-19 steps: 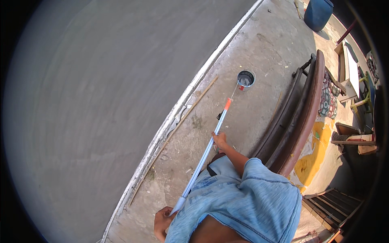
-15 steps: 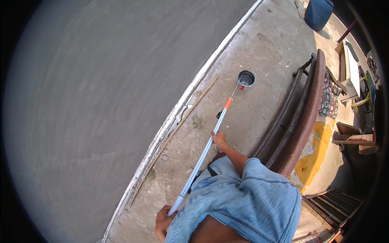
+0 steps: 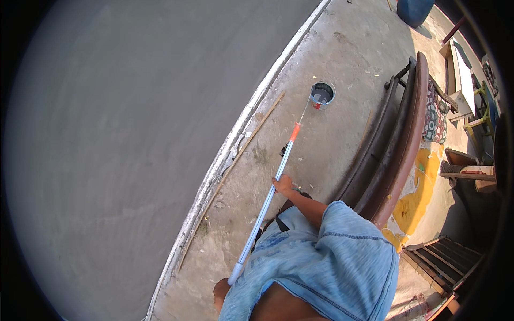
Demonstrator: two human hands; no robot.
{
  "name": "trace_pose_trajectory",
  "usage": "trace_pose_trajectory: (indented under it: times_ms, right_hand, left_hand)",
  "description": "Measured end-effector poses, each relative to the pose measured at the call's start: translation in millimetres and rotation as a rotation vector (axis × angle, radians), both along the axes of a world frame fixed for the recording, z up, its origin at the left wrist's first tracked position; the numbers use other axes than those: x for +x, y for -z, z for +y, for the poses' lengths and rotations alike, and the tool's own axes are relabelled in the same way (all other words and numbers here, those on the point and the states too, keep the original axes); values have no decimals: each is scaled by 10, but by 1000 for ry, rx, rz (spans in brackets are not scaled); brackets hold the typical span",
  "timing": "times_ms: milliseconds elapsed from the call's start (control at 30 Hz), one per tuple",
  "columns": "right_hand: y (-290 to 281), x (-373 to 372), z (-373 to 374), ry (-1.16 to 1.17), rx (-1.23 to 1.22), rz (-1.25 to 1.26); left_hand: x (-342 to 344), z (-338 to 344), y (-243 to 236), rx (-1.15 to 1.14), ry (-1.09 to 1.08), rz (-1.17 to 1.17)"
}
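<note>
Both my hands grip one long light-blue pole, which slants up and away from me. My left hand is closed around its lower end, beside my blue shirt. Farther up the shaft, my right hand wraps it near the middle. The far end is an orange tip, from which a thin metal rod runs to the left rim of a paint bucket. Dark grey liquid fills part of the bucket, which stands on the concrete. Whatever is on the rod's end cannot be made out.
A thin wooden stick lies along a white-edged border, with a smooth grey surface beyond it. To my right stands a brown bench. A blue barrel is at the far right, a slatted wooden frame at lower right.
The view has shifted slightly, so the bucket and bench sit higher in it. The pole's orange tip is a little farther from the bucket. Both hands keep their grip.
</note>
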State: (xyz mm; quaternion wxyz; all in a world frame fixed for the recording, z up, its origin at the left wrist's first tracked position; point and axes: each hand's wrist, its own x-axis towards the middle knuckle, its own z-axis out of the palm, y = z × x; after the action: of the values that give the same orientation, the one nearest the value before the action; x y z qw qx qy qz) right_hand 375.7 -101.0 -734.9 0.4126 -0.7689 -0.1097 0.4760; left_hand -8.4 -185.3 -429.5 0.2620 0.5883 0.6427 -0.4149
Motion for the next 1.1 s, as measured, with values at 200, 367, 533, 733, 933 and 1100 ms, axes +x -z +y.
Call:
trace_pose_trajectory:
  times_ms: [200,367,533,733,933,1100]
  right_hand:
    - [317,-122,-189,-75,-83,-96]
    - [376,-258,-402,-131,-122,-128]
    - [578,-473,-426,-29,-137,-109]
    - [1047,-535,-334,6,-116,169]
    - [815,-684,-218,237,-19,498]
    - [957,-846,-122,228,-66,410]
  left_hand:
    - [-491,-295,452,-170,-63,107]
    - [-674,-453,739,-220,-88,118]
    - [-815,-419,885,-195,-71,103]
    - [-869,-380,997,61,23,-4]
    - [-935,-78,837,460,234,-295]
    - [-1105,45,992,411,164,-309]
